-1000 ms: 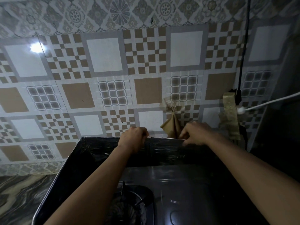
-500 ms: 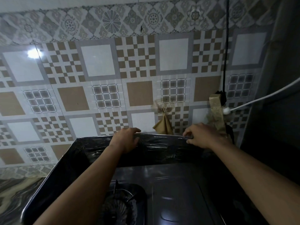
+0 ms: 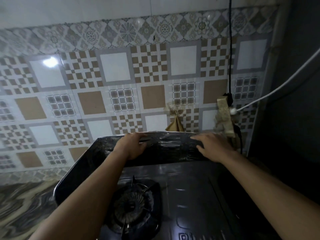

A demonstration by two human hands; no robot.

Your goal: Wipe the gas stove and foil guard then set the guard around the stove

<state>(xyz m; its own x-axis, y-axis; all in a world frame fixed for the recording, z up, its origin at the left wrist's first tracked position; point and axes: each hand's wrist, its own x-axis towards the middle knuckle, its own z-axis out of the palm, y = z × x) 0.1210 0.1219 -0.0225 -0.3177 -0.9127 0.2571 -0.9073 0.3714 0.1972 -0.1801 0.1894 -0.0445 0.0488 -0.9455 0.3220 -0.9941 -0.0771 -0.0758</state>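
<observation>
The dark gas stove fills the lower middle, with one burner at its left. The foil guard stands upright along the stove's back and left side, shiny and crinkled. My left hand rests on the back panel's top edge, fingers curled over it. My right hand lies on the same panel further right, fingers spread flat against the foil near the top edge. The guard's right end is hidden in shadow behind my right forearm.
A patterned tiled wall rises directly behind the guard. A black cable, a white cable and a taped socket strip hang at the right. A brown paper scrap is stuck to the wall. Marbled counter lies left.
The camera has tilted down, showing more stove and burner. My right hand has gone from pinching the top edge to lying flat on the foil; my left hand stays on the edge.
</observation>
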